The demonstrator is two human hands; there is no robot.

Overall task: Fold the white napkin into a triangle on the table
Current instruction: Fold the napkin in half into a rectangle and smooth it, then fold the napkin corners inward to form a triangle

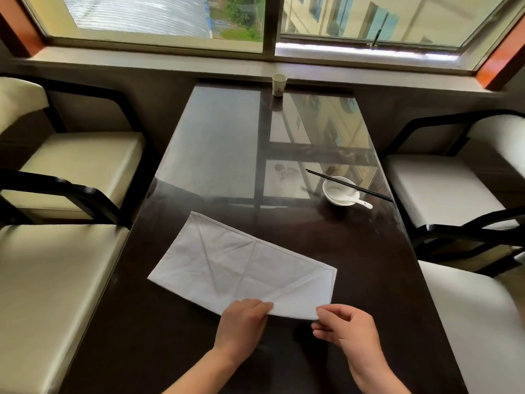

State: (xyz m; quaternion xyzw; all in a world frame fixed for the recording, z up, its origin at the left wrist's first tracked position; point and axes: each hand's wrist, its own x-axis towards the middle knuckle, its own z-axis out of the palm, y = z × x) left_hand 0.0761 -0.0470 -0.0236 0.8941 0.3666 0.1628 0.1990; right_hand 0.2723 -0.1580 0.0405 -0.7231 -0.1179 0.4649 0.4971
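The white napkin point(235, 260) lies flat on the dark glossy table point(355, 251), folded into a long rectangle that slants from upper left to lower right, with diagonal creases across it. My left hand point(241, 325) pinches the napkin's near edge between thumb and fingers. My right hand point(349, 331) pinches the near right corner, which is slightly lifted off the table. Both forearms come in from the bottom of the view.
A white bowl point(339, 191) with a white spoon point(360, 201) and black chopsticks point(348, 184) across it sits at the right. A paper cup point(279, 85) stands at the far edge by the window. Cream-cushioned chairs point(71, 166) flank both sides.
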